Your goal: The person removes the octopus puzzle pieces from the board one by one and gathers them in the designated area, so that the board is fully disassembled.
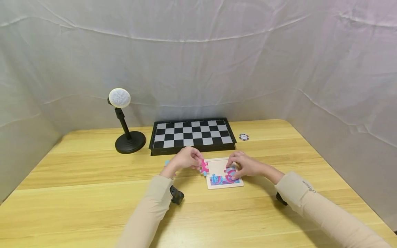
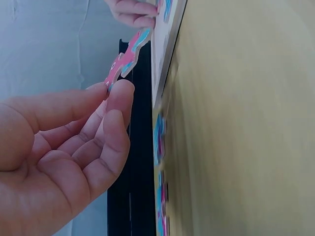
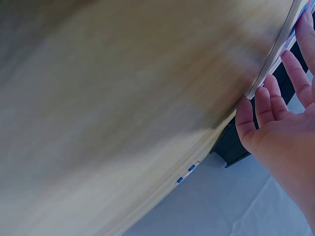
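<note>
My left hand [image 1: 187,158] pinches a pink and blue jigsaw piece [image 1: 204,167] between thumb and fingers, at the left edge of the pale wooden puzzle tray [image 1: 217,159]. In the left wrist view that jigsaw piece [image 2: 129,55] is tilted up off the tabletop. Joined pieces [image 1: 218,180] in blue, purple and pink lie along the tray's near side. My right hand [image 1: 246,165] rests over the tray's right side, thumb and a finger touching a piece [image 1: 230,171] there. In the right wrist view its fingers [image 3: 295,73] reach fairly straight to the tray's edge.
Loose jigsaw pieces [image 2: 160,137] lie left of the tray, partly hidden by the left hand in the head view. Behind stands a black-and-white checkered board [image 1: 192,134]. A poker chip [image 1: 243,137] lies to its right, a microphone on a stand [image 1: 130,142] to its left.
</note>
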{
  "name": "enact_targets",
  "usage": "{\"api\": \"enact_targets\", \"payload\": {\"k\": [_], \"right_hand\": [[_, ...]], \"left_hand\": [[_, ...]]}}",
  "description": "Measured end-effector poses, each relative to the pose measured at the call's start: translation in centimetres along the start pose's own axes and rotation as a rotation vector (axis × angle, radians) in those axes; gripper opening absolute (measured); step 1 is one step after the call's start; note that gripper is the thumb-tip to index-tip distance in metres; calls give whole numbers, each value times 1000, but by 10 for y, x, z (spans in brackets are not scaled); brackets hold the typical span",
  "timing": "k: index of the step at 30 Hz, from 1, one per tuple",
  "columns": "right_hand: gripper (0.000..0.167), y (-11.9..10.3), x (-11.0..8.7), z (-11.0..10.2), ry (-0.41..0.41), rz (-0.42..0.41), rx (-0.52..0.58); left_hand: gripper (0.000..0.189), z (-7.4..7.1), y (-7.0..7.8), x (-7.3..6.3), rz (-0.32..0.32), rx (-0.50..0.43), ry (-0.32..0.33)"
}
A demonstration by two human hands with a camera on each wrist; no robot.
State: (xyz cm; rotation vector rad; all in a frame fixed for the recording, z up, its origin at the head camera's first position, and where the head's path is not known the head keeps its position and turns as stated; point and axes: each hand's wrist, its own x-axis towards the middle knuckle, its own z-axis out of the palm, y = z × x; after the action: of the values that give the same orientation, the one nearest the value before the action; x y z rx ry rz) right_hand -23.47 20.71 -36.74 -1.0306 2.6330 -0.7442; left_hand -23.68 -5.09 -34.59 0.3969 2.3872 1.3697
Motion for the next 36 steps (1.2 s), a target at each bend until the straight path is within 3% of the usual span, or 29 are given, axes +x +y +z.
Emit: {"api": "enact_targets", "payload": {"k": [21, 36], "right_hand": [[30, 0, 0, 0, -1, -11, -1], [31, 0, 0, 0, 0, -12, 8]], "left_hand": [[12, -28, -21, -19, -27, -49, 15], [12, -41, -35, -27, -51, -15, -3]]}}
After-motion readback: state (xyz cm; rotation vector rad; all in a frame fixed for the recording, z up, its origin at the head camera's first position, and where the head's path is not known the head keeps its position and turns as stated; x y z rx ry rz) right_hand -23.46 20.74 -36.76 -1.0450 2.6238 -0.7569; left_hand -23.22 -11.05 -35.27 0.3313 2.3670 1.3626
